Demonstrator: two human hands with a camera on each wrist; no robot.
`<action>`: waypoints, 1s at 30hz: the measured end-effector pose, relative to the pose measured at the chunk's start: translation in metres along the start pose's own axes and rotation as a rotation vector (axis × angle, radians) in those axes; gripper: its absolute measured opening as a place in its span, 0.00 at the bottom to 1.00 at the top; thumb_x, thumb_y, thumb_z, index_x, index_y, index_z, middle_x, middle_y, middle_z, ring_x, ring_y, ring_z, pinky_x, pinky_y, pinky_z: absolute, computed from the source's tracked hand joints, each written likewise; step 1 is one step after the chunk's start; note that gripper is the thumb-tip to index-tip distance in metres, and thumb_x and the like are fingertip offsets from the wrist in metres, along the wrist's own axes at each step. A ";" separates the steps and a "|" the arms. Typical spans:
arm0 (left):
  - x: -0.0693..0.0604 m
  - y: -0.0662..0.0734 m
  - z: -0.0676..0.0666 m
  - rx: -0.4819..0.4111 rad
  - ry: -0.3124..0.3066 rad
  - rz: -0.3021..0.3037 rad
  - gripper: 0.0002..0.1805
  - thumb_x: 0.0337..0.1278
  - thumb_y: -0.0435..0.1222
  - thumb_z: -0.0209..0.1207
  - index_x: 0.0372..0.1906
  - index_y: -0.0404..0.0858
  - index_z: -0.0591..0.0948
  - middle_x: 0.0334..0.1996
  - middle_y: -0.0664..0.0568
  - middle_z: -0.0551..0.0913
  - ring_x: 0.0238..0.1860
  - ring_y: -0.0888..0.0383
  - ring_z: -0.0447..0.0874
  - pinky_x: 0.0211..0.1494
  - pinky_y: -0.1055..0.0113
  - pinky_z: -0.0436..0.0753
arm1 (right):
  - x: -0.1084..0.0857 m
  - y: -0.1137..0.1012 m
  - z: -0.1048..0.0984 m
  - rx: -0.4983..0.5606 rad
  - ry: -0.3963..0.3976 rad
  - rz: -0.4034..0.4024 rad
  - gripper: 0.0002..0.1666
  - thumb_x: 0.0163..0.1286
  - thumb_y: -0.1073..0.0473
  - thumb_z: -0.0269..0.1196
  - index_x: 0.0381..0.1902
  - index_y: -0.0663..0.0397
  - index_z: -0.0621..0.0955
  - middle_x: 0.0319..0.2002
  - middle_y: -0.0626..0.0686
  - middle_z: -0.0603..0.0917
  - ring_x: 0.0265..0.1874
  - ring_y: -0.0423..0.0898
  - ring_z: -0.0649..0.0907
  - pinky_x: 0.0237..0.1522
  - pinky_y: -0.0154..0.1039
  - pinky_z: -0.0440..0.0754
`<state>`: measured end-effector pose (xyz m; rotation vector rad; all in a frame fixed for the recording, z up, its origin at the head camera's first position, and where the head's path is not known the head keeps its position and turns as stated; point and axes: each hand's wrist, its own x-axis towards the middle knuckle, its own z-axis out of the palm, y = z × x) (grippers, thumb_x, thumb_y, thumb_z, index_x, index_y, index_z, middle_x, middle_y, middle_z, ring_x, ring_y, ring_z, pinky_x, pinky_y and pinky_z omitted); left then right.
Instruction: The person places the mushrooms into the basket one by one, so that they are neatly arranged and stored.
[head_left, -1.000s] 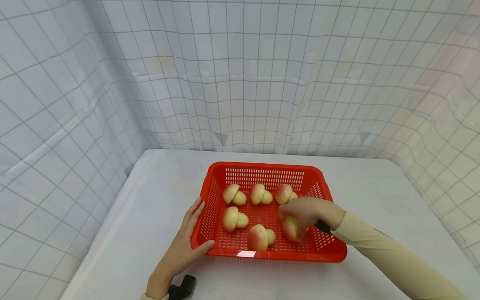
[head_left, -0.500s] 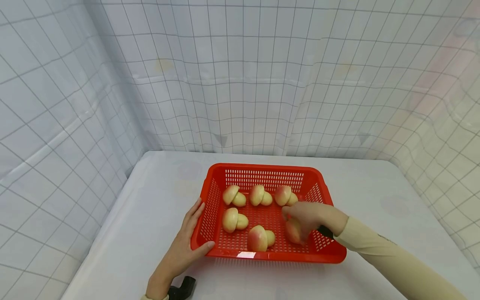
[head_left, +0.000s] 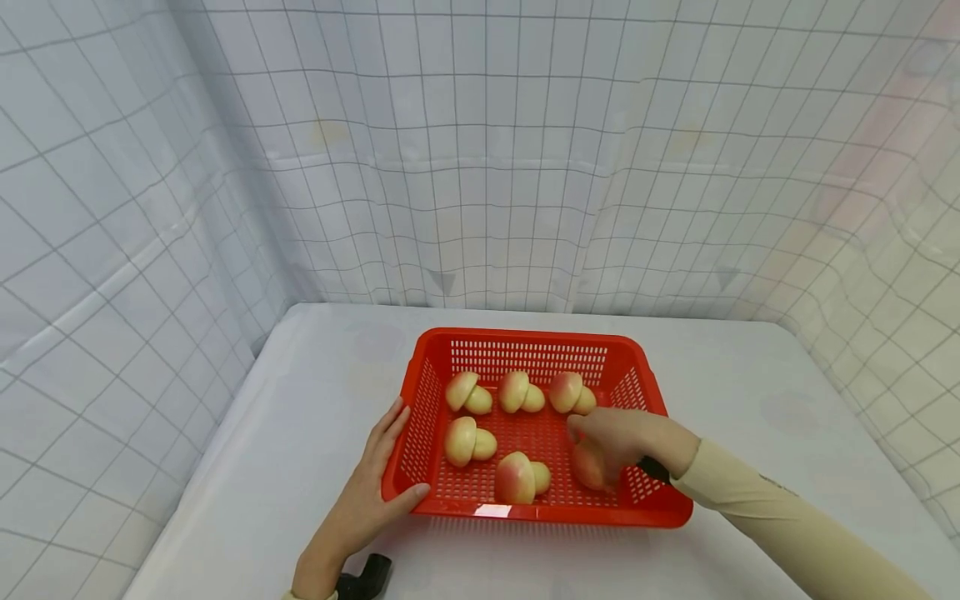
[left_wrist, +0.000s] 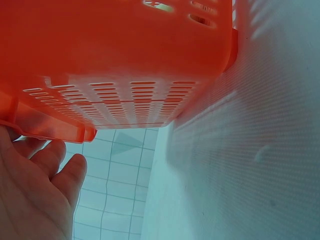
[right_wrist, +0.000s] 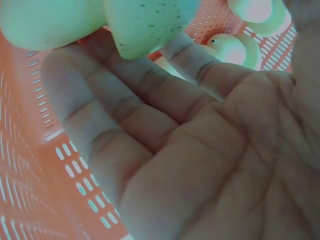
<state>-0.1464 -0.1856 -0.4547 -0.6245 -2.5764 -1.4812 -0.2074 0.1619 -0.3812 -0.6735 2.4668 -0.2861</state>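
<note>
Inside a red plastic basket (head_left: 525, 510) lie several toy mushrooms with red-and-yellow caps and pale stems. My right hand (head_left: 626, 435) reaches over the basket's right side and grips one mushroom (head_left: 589, 467) near the front right. The right wrist view shows the fingertips against that mushroom (right_wrist: 150, 25), whose pale surface has dark specks; the thumb's hold is largely hidden. My left hand (head_left: 367, 492) rests at the basket's front left corner, thumb on the front rim, fingers fairly straight along the left rim. In the left wrist view its fingers (left_wrist: 72, 177) stand just below the rim.
Three mushrooms form the back row, including the left one (head_left: 468, 393). Another mushroom (head_left: 469, 442) lies at middle left, and one (head_left: 521, 477) by the front wall. The basket stands on a white-covered table (head_left: 300, 400). White grid-patterned curtains (head_left: 487, 167) hang behind and at the sides.
My right hand and the mushroom it grips have shifted slightly to the right and towards the front. My left hand stays on the basket corner, and the other mushrooms keep their places.
</note>
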 end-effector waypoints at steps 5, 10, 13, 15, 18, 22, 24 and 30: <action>0.000 0.000 0.000 -0.003 -0.001 -0.003 0.49 0.49 0.43 0.66 0.75 0.52 0.52 0.74 0.60 0.44 0.69 0.50 0.51 0.53 0.48 0.75 | 0.000 -0.001 0.003 -0.043 -0.005 -0.004 0.34 0.39 0.60 0.80 0.43 0.47 0.73 0.28 0.41 0.75 0.35 0.42 0.76 0.35 0.40 0.82; 0.000 0.000 0.000 -0.008 0.004 -0.008 0.50 0.49 0.42 0.66 0.75 0.52 0.51 0.74 0.60 0.44 0.68 0.51 0.51 0.53 0.47 0.74 | 0.001 -0.001 0.005 -0.068 -0.005 -0.002 0.37 0.37 0.59 0.80 0.46 0.47 0.75 0.29 0.39 0.76 0.35 0.42 0.77 0.36 0.41 0.82; 0.001 0.000 0.000 -0.008 0.005 -0.009 0.50 0.49 0.42 0.66 0.75 0.52 0.51 0.74 0.60 0.45 0.68 0.51 0.52 0.53 0.48 0.74 | 0.001 -0.002 0.004 -0.075 -0.004 -0.006 0.38 0.37 0.59 0.80 0.49 0.48 0.75 0.30 0.39 0.76 0.36 0.42 0.77 0.37 0.41 0.82; 0.001 0.000 0.000 -0.014 0.001 -0.011 0.50 0.49 0.42 0.66 0.75 0.52 0.51 0.74 0.60 0.44 0.68 0.51 0.52 0.53 0.48 0.74 | 0.000 -0.002 0.004 -0.065 -0.004 -0.003 0.39 0.37 0.60 0.80 0.49 0.47 0.76 0.30 0.39 0.76 0.35 0.42 0.76 0.36 0.40 0.81; 0.001 0.000 -0.002 -0.017 -0.013 -0.024 0.50 0.51 0.43 0.66 0.75 0.53 0.50 0.74 0.61 0.43 0.69 0.50 0.51 0.54 0.46 0.73 | -0.004 -0.002 0.000 -0.019 0.006 -0.004 0.38 0.38 0.62 0.79 0.50 0.46 0.76 0.29 0.39 0.76 0.34 0.42 0.76 0.35 0.39 0.80; -0.001 0.001 -0.005 -0.011 -0.033 -0.056 0.50 0.53 0.44 0.65 0.76 0.56 0.47 0.74 0.60 0.41 0.70 0.47 0.47 0.55 0.41 0.69 | -0.014 0.001 -0.008 0.026 0.086 -0.047 0.34 0.46 0.58 0.76 0.53 0.48 0.77 0.36 0.42 0.79 0.39 0.44 0.77 0.43 0.43 0.77; -0.002 0.003 -0.007 -0.018 -0.039 -0.071 0.51 0.53 0.43 0.64 0.76 0.57 0.45 0.74 0.59 0.41 0.71 0.47 0.44 0.57 0.38 0.66 | -0.020 0.003 -0.013 0.018 0.169 -0.087 0.34 0.51 0.49 0.74 0.56 0.51 0.77 0.43 0.46 0.81 0.46 0.48 0.77 0.50 0.48 0.74; 0.012 0.025 -0.029 0.067 -0.044 0.031 0.46 0.59 0.42 0.60 0.76 0.55 0.45 0.75 0.57 0.41 0.73 0.48 0.32 0.65 0.35 0.44 | -0.033 0.012 -0.033 -0.073 0.532 -0.164 0.48 0.60 0.28 0.57 0.68 0.53 0.67 0.65 0.55 0.68 0.65 0.56 0.64 0.62 0.58 0.60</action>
